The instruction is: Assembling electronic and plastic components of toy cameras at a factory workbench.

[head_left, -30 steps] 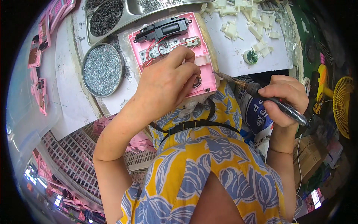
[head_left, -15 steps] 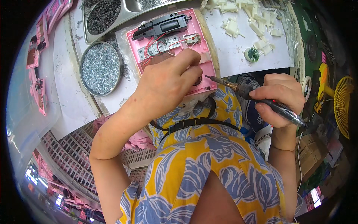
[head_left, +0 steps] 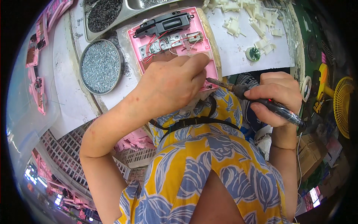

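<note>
A pink plastic housing (head_left: 211,71) lies on the bench in front of me. Mounted in its far part are a long black module (head_left: 167,25), a metal strip (head_left: 172,42) and a small metal-cased part (head_left: 194,36), with thin red and white wires running among them. Over the near right part of the housing rests my left hand (head_left: 175,80), its thumb and fingers closed together; whatever they pinch is hidden beneath them. My right hand (head_left: 278,96) grips a soldering iron (head_left: 239,90) like a pen. The iron's tip points left, close beside my left fingers at the housing's right edge.
Left of the housing stands a round tin (head_left: 120,71) of small silvery screws. Behind it, a metal tray (head_left: 125,11) holds dark springs. White plastic parts (head_left: 233,27) and a small round container of green material (head_left: 253,54) lie at the right. A yellow fan (head_left: 343,104) stands far right.
My left hand has shifted slightly right over the housing, covering a dark round part seen before. The soldering iron has dipped a little, its tip now nearer my left fingers.
</note>
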Demonstrator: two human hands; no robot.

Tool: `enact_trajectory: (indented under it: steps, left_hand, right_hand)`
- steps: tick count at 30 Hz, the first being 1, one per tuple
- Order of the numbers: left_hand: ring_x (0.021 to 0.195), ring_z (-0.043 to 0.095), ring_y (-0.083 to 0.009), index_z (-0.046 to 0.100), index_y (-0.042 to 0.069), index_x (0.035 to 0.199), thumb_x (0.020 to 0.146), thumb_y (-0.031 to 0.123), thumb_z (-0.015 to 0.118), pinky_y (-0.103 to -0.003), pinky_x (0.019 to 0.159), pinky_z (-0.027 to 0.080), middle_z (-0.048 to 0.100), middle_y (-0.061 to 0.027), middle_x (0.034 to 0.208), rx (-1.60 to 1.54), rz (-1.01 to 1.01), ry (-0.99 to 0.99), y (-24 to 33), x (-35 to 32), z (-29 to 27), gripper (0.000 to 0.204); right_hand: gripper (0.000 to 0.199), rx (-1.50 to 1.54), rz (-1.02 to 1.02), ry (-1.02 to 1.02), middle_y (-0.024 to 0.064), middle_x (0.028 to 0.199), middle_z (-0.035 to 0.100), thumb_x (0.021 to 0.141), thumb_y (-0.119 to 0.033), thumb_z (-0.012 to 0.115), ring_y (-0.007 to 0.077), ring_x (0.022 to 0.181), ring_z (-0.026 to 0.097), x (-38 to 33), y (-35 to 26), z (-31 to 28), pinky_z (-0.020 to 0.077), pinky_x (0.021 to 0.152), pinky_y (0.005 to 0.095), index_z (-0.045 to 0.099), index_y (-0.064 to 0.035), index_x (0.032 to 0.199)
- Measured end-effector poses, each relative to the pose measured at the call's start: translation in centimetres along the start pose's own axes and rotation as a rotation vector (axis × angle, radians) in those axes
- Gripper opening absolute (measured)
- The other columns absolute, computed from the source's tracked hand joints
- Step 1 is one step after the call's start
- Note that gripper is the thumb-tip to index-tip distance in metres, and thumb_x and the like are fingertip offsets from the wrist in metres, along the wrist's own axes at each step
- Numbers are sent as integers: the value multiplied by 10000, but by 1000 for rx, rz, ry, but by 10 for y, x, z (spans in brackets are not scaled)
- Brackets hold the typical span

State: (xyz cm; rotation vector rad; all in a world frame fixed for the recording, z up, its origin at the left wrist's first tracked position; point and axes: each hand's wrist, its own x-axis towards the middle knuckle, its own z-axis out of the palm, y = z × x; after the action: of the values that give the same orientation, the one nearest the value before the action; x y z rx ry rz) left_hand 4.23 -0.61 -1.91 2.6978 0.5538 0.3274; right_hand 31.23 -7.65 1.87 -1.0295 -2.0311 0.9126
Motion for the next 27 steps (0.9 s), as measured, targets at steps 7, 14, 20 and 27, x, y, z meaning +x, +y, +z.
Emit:
enact_trajectory:
  steps: [7,14,20,27]
  left_hand:
    - [831,669,-219,682,54,1039,882,149,650,-353,667,552,626,-43,1080,-26,-23,-59,3,3,-3,186]
    - [768,631,-176,632,55,881,866,145,640,-322,589,543,592,-34,997,-29,10,46,3,4,-1,92]
    - [887,651,-246,650,47,1003,776,183,691,-366,690,540,600,-90,1088,33,37,-151,-3,-4,-5,267]
    - [875,647,-252,675,20,973,835,129,597,-371,700,531,614,-102,1106,41,79,-81,0,7,-2,192]
  right_hand:
    - [218,-43,18,-36,93,631,631,682,-55,779,241,514,594,4,-4,-1,444,483,331,723,-17,889]
    - [245,-82,56,100,69,604,582,677,-136,774,191,465,493,-16,-14,-22,342,450,317,730,6,872]
    - [221,80,401,899,58,895,660,907,-84,624,112,802,598,-154,-4,-101,432,683,202,690,37,1078]
    - [112,-226,362,1521,-14,744,600,909,-28,682,37,582,449,-184,13,-153,306,523,195,720,36,993]
